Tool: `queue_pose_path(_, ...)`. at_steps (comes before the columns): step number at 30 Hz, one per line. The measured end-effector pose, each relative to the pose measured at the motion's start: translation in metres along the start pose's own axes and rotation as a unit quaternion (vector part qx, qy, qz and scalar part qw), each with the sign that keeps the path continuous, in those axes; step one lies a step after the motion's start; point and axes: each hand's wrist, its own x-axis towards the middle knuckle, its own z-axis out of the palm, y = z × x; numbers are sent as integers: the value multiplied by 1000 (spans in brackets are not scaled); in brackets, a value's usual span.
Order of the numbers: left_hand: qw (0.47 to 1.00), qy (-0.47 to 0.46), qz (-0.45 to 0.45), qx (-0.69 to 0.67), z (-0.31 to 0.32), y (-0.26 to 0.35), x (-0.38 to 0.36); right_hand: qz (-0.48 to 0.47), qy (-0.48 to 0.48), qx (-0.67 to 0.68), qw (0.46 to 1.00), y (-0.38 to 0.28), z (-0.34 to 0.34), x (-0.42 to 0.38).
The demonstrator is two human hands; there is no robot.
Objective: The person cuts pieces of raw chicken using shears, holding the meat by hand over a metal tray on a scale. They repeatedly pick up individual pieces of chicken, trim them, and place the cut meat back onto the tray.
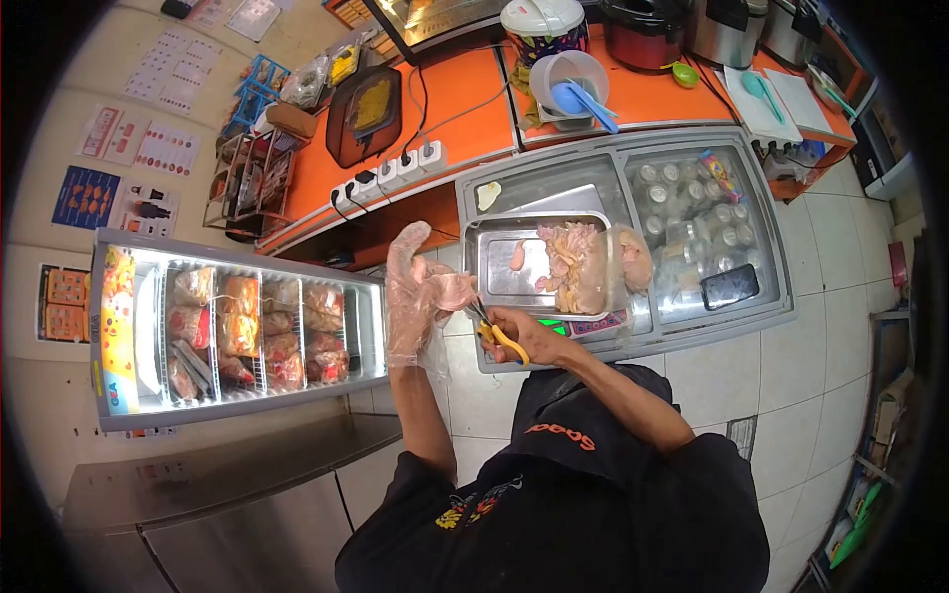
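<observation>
My left hand [413,292], in a clear plastic glove, grips a piece of raw chicken [451,290] to the left of the steel tray [497,284]. My bare right hand [529,334] is closed round a pair of scissors with yellow handles [512,348]. Their blades point up and left, right at the chicken piece. In the tray, raw chicken pieces [571,259] are heaped on the right side, with one small piece [518,255] lying apart. A clear plastic bag [623,269] with more pale meat hangs over the tray's right edge.
Beneath the tray is a chest freezer [615,144] with cans under its glass and a phone [731,287] on top. Behind it, an orange counter [453,107] bears a power strip [395,176], a bowl [568,77] and cookers. A lit display fridge [242,326] stands left.
</observation>
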Motion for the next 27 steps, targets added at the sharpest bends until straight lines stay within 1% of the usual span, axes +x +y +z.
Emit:
queue_pose_path(3, 999, 30, -10, -11, -3, -17, -3, -46, -48, 71, 995, -10, 7, 6)
queue_pose_path(6, 991, 73, -5, 115, 11, -6, -13, -69, -101, 27, 992, -3, 3, 17)
queue_pose_path(7, 990, 47, -28, 132, 12, -2, -18, -61, -75, 33, 995, -4, 7, 19)
queue_pose_path(9, 982, 2, 6, 188, 7, -4, -22, -46, -24, 44, 998, -10, 15, 22)
queue_pose_path(10, 976, -20, 23, 215, 5, -6, -23, -53, -23, 45, 997, -16, 18, 21)
queue_pose_path(12, 991, -36, 7, 131, 4, -10, -17, -65, -25, 47, 996, -25, 21, 21)
queue_pose_path(13, 995, -42, 0, 88, 2, -14, -15, -45, -24, 58, 997, -24, 20, 23)
queue_pose_path(15, 995, -95, 5, -17, -26, -48, -11, -4, -22, 79, 997, -18, 17, 25)
queue_pose_path(16, 990, -122, 7, -69, -38, -62, -8, -18, -25, 72, 997, -13, 15, 26)
queue_pose_path(17, 982, -184, 12, -50, -41, -66, 1, -32, -26, 64, 997, -8, 12, 27)
queue_pose_path(18, 981, -191, 6, -28, -42, -68, 5, -47, -27, 56, 997, -8, 11, 26)
queue_pose_path(20, 978, -207, -5, 19, -42, -71, 10, -31, -4, 47, 998, -8, 8, 23)
queue_pose_path(21, 979, -188, 2, 74, -42, -73, 9, -23, 9, 42, 999, -11, 8, 21)
queue_pose_path(23, 971, -151, 17, 183, -41, -81, 5, -45, 20, 79, 996, -17, 10, 20)
queue_pose_path(24, 966, -147, 50, 209, -40, -86, 4, -55, 25, 98, 993, -20, 10, 19)
queue_pose_path(25, 958, -142, 82, 235, -39, -91, 3, -57, 34, 80, 995, -21, 10, 17)
queue_pose_path(27, 955, -121, 105, 251, -37, -97, -1, -59, 50, 43, 996, -22, 9, 14)
